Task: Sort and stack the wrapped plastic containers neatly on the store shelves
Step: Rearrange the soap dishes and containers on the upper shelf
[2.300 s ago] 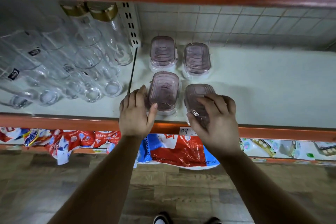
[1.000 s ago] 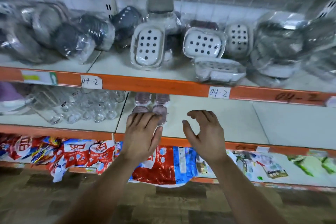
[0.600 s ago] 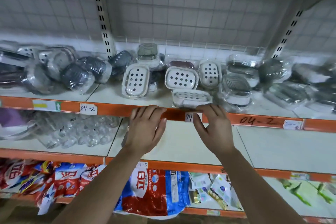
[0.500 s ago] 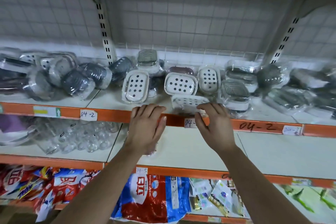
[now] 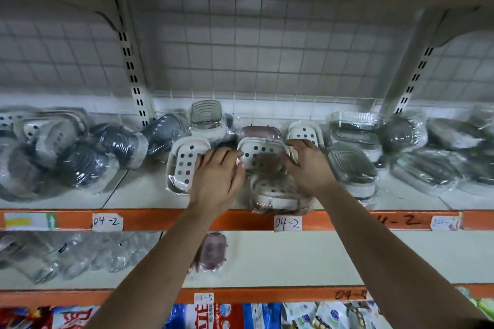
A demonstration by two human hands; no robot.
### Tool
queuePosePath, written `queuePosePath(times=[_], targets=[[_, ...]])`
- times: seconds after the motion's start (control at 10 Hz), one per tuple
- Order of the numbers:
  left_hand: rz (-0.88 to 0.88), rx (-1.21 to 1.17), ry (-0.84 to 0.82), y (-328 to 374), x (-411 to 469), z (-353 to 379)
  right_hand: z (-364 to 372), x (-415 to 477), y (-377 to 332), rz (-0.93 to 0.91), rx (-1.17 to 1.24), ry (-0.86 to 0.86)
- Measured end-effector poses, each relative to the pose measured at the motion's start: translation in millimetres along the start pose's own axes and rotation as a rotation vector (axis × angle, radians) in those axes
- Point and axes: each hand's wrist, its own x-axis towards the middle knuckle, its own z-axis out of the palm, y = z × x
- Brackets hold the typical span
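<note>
Both of my hands are reaching onto the orange-edged shelf (image 5: 160,219) marked by the 04-2 label (image 5: 287,223), where wrapped plastic containers are lying in a loose jumble under the head camera.

My left hand (image 5: 216,179) is lying flat, with its fingers (image 5: 222,157) straight and together. It is covering the right edge of a tilted perforated container (image 5: 183,165), which is leaning in its film.

My right hand (image 5: 310,168) is arching over the right end of the centre perforated container (image 5: 258,148). Its fingertips (image 5: 296,145) are curving, but blur is keeping me from telling whether they are gripping or only touching.

A front perforated container (image 5: 275,196) is lying flat at the shelf lip, below and between my hands, smeared by motion. Behind the centre one, a pink-lidded container (image 5: 260,131) and a grey-lidded container (image 5: 206,115) are sitting near the back. One more pink container (image 5: 212,250) is resting on the shelf below.

I am judging these boxes to be light, with stiff shells under loose, glossy film that is likely to slip and crinkle. The surest hold looks to be one palm on each short end, pressing through the wrap onto the hard rim and not pinching the film alone. The leaning neighbours are looking ready to topple if the centre one is lifted carelessly.
</note>
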Motion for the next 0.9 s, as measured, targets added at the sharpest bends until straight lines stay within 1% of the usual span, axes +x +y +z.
queuePosePath(times=[0.1, 0.3, 0.6, 0.7, 0.9], targets=[[0.013, 0.004, -0.028, -6.2, 6.9, 10.1, 7.5, 17.4, 0.4, 0.069, -0.004, -0.059], [0.037, 0.007, -0.049, -14.1, 13.7, 21.9, 21.8, 41.6, 7.1, 0.163, 0.019, -0.098], [0.074, -0.001, 0.0, -15.3, 18.6, 29.4, 30.3, 56.9, 11.5, 0.279, 0.046, -0.123], [0.076, -0.013, 0.008, -15.5, 19.0, 29.7, 29.4, 59.6, 9.7, 0.265, 0.049, -0.141], [0.071, -0.019, 0.024, -15.2, 19.0, 29.9, 27.6, 59.9, 6.1, 0.259, 0.166, -0.157]])
